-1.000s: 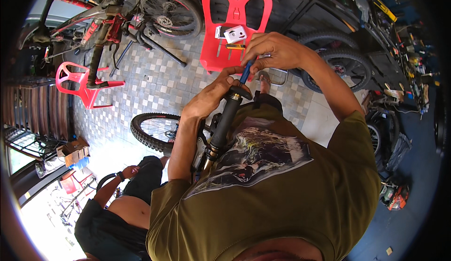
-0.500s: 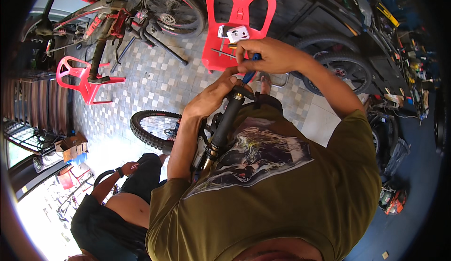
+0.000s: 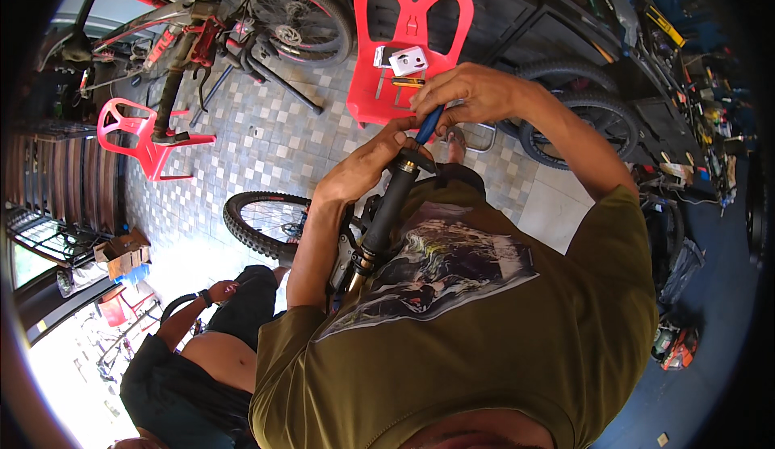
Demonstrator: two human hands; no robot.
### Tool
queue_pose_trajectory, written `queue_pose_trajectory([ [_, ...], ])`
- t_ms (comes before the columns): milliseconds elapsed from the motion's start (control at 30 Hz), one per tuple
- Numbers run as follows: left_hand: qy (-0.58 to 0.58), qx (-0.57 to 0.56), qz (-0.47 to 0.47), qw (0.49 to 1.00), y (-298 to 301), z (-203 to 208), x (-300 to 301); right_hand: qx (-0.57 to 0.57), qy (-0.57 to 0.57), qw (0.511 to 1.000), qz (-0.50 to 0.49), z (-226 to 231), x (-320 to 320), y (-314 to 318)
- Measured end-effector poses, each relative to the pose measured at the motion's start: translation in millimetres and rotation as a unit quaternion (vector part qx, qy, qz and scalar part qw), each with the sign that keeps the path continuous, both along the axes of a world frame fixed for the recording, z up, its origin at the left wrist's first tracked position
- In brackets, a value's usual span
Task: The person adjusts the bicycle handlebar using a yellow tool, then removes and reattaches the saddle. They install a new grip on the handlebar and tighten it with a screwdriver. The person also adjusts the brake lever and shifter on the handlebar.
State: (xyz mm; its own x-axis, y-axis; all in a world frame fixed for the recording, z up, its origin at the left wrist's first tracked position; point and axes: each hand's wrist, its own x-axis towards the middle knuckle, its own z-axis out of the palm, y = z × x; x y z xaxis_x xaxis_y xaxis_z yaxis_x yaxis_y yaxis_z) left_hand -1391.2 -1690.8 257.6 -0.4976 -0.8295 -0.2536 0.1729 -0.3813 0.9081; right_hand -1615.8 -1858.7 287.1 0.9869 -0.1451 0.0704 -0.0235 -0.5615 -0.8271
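A black handlebar grip (image 3: 390, 207) slants up in front of my torso, with a gold ring near its upper end and a gold-coloured bar below. My left hand (image 3: 361, 166) is closed round that upper end, some fingers hidden behind it. A blue-handled tool (image 3: 429, 125), its tip hidden, stands at the grip's end. My right hand (image 3: 472, 96) pinches its handle from above, fingertips close to the left hand's. Beside the grip is a brake lever (image 3: 347, 253), partly covered by my left forearm.
Ahead, a red plastic chair (image 3: 367, 98) carries a white box (image 3: 408, 61) and a yellow-black tool (image 3: 408, 82). A wheel (image 3: 262, 219) lies left of my forearm. Another person (image 3: 194, 368) sits at lower left. A bike (image 3: 190, 37) hangs at upper left; wheels (image 3: 581, 122) lean at right.
My right hand has shifted its hold on the blue-handled tool, its fingers now lower round the handle. The yellow-black tool on the chair shows more. My left hand stays at the grip.
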Motion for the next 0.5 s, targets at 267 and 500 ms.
queue_pose_trajectory([
  [267,-0.005,-0.005,-0.006,1.000,0.7,0.3,-0.2,0.101,0.161,0.975,-0.116,19.0,5.7,11.1],
  [500,0.001,-0.021,-0.009,1.000,0.3,-5.2,0.3,0.131,0.150,0.972,-0.126,25.4,8.5,17.9],
])
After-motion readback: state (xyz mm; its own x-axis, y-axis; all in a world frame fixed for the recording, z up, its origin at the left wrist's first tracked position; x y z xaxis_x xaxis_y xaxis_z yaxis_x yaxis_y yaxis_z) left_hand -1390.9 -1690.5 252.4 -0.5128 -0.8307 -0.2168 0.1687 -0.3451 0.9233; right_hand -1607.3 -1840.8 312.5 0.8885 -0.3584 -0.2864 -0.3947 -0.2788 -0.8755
